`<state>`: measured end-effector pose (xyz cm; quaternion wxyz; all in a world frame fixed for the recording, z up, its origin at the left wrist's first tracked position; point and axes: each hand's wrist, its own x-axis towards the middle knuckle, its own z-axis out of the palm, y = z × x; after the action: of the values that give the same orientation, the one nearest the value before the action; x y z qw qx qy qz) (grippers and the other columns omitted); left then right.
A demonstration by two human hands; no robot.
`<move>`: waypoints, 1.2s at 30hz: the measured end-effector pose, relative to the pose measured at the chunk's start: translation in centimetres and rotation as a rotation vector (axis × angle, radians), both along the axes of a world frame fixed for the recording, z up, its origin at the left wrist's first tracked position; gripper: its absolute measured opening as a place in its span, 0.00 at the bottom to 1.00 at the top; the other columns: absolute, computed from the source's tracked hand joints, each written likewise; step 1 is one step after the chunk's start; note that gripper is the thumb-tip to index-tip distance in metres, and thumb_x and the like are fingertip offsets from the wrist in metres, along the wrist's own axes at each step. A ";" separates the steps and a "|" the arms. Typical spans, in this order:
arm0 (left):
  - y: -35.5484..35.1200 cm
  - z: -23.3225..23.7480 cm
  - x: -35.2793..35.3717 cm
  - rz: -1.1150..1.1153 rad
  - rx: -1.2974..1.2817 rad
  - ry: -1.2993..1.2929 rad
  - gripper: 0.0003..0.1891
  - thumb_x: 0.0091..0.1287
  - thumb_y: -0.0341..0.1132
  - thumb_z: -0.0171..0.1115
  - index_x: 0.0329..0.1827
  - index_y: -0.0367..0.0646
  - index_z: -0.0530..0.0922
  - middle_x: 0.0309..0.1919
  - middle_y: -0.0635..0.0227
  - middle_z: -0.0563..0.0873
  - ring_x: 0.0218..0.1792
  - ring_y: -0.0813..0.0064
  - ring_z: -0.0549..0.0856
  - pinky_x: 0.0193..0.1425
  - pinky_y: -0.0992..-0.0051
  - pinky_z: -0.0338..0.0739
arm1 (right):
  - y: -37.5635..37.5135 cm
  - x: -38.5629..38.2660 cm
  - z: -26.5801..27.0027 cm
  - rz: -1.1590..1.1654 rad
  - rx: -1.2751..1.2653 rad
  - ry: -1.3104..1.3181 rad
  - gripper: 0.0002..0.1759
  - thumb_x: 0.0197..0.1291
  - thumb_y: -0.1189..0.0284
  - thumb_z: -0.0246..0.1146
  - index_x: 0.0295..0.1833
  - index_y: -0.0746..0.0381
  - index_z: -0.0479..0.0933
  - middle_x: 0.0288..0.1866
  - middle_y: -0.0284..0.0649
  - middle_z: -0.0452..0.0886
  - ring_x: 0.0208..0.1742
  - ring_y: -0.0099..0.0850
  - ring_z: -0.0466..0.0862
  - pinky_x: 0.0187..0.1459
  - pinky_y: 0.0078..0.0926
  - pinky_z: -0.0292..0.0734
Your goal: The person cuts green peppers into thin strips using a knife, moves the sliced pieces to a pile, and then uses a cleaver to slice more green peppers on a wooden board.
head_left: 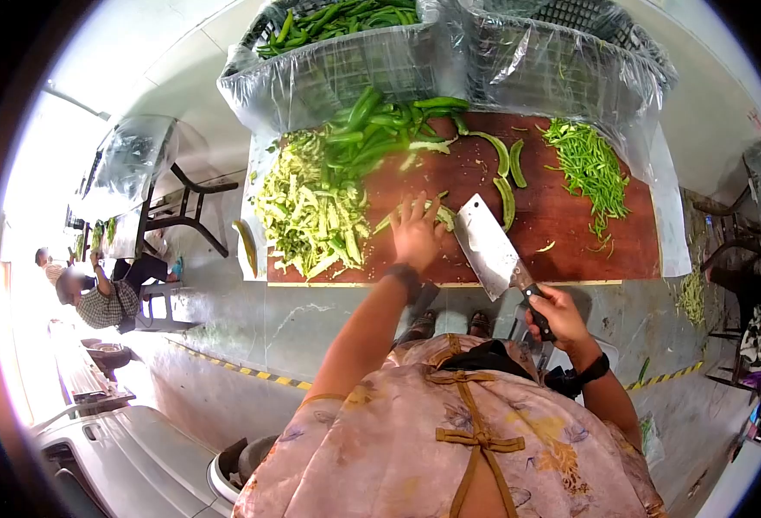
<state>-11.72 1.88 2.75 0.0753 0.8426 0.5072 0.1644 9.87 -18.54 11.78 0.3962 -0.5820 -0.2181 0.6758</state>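
Observation:
My right hand (558, 316) is wrapped round the dark handle of a cleaver (488, 245), its broad blade angled up and left over the reddish-brown table top (562, 250). My left hand (415, 231) lies with fingers spread on pale green pepper pieces (443, 216), just left of the blade. Beyond the cleaver are curved strips of cut green pepper (507, 205). A heap of pale pepper cores and scraps (304, 216) covers the left side. Whole long green peppers (365, 129) lie at the back. Thin green pepper shreds (588, 168) form a pile on the right.
Two plastic-lined black crates (337, 73) stand along the back; the left one holds green peppers. A lone pepper (247, 246) lies past the left edge. A seated person (104, 302) works at far left, another person (760, 328) at far right. Yellow-black tape (234, 364) marks the floor.

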 end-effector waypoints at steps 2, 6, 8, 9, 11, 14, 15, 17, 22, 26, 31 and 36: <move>0.0 -0.1 0.1 0.000 0.006 0.001 0.27 0.61 0.42 0.62 0.65 0.52 0.72 0.68 0.63 0.68 0.71 0.54 0.60 0.69 0.44 0.55 | 0.1 -0.4 0.3 -0.048 -0.030 0.061 0.09 0.68 0.67 0.55 0.49 0.59 0.69 0.25 0.38 0.75 0.19 0.23 0.74 0.19 0.21 0.69; 0.3 -0.2 -0.2 -0.017 0.011 0.018 0.26 0.61 0.42 0.62 0.65 0.53 0.72 0.68 0.63 0.69 0.71 0.53 0.60 0.69 0.44 0.54 | -0.3 -0.8 0.4 -0.219 -0.122 0.384 0.11 0.68 0.66 0.55 0.51 0.59 0.69 0.27 0.38 0.74 0.20 0.22 0.72 0.20 0.19 0.68; 0.3 -0.3 -0.3 -0.027 0.003 0.008 0.26 0.61 0.42 0.62 0.65 0.54 0.72 0.68 0.63 0.69 0.71 0.53 0.60 0.69 0.44 0.54 | -0.7 -0.8 -0.5 -0.257 -0.141 0.512 0.11 0.69 0.65 0.54 0.50 0.59 0.69 0.28 0.37 0.73 0.21 0.22 0.71 0.20 0.18 0.67; 0.3 -0.2 -0.4 -0.029 -0.011 0.003 0.26 0.61 0.42 0.62 0.65 0.54 0.72 0.68 0.63 0.68 0.71 0.53 0.60 0.69 0.44 0.54 | -0.9 -0.9 -1.0 -0.280 -0.157 0.639 0.11 0.69 0.64 0.54 0.50 0.59 0.69 0.29 0.37 0.73 0.21 0.22 0.71 0.20 0.18 0.66; 0.5 -0.6 -0.5 -0.039 -0.026 -0.001 0.27 0.61 0.42 0.62 0.65 0.55 0.72 0.68 0.63 0.68 0.71 0.53 0.60 0.69 0.44 0.54 | -1.1 -1.5 -1.5 -0.310 -0.172 0.766 0.11 0.69 0.63 0.54 0.50 0.58 0.69 0.30 0.37 0.72 0.22 0.21 0.70 0.21 0.17 0.66; 1.1 -2.0 -0.6 -0.042 0.119 0.103 0.28 0.60 0.42 0.63 0.65 0.55 0.72 0.69 0.62 0.68 0.71 0.53 0.60 0.68 0.43 0.55 | -0.9 -3.4 -1.3 -0.345 -0.253 0.820 0.19 0.70 0.63 0.52 0.62 0.59 0.67 0.30 0.36 0.72 0.20 0.18 0.67 0.20 0.15 0.65; 0.9 -1.5 -0.6 -0.040 0.084 0.100 0.28 0.59 0.42 0.64 0.65 0.55 0.72 0.69 0.62 0.68 0.71 0.54 0.61 0.69 0.44 0.55 | -0.9 -4.1 -0.8 -0.341 -0.202 0.691 0.18 0.70 0.64 0.52 0.61 0.59 0.68 0.30 0.36 0.72 0.20 0.18 0.67 0.20 0.15 0.65; 1.1 -0.4 -0.8 -0.042 0.051 0.094 0.29 0.58 0.41 0.64 0.65 0.55 0.72 0.69 0.62 0.68 0.71 0.55 0.62 0.69 0.46 0.56 | -0.8 -4.7 -0.2 -0.339 -0.149 0.559 0.17 0.70 0.64 0.52 0.60 0.59 0.69 0.30 0.36 0.72 0.20 0.18 0.67 0.20 0.15 0.65; 3.1 1.6 -4.3 -0.124 -0.094 -0.122 0.27 0.57 0.37 0.64 0.63 0.51 0.73 0.63 0.63 0.74 0.63 0.58 0.71 0.65 0.55 0.65 | -1.0 -4.6 -0.3 -0.363 -0.008 0.442 0.08 0.69 0.63 0.55 0.43 0.56 0.69 0.28 0.39 0.73 0.20 0.23 0.71 0.19 0.19 0.65; 4.8 -1.1 -7.0 -0.218 -0.072 -0.183 0.27 0.57 0.36 0.64 0.62 0.48 0.73 0.58 0.61 0.76 0.57 0.57 0.75 0.59 0.59 0.72 | -0.9 -5.7 -0.9 -0.396 -0.022 0.482 0.09 0.69 0.63 0.56 0.44 0.56 0.69 0.28 0.39 0.73 0.20 0.23 0.71 0.20 0.20 0.66; 3.5 -1.7 -6.4 -0.179 -0.136 -0.086 0.24 0.56 0.34 0.63 0.57 0.43 0.74 0.50 0.53 0.79 0.46 0.53 0.81 0.47 0.61 0.79 | 0.1 -7.0 -1.9 -0.474 -0.015 0.568 0.09 0.68 0.64 0.56 0.44 0.57 0.69 0.29 0.39 0.74 0.21 0.23 0.71 0.21 0.20 0.66; 2.4 -2.1 -5.5 -0.201 -0.133 -0.176 0.22 0.55 0.35 0.64 0.54 0.40 0.74 0.47 0.51 0.79 0.43 0.51 0.81 0.45 0.60 0.79 | 1.4 -8.7 -2.3 -0.512 0.004 0.555 0.08 0.68 0.64 0.56 0.45 0.56 0.69 0.29 0.40 0.74 0.21 0.24 0.70 0.21 0.21 0.66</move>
<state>-17.22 4.25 0.66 0.1914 0.8646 0.4216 0.1953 1.18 -17.10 9.43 0.5974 -0.4118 0.0490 0.6864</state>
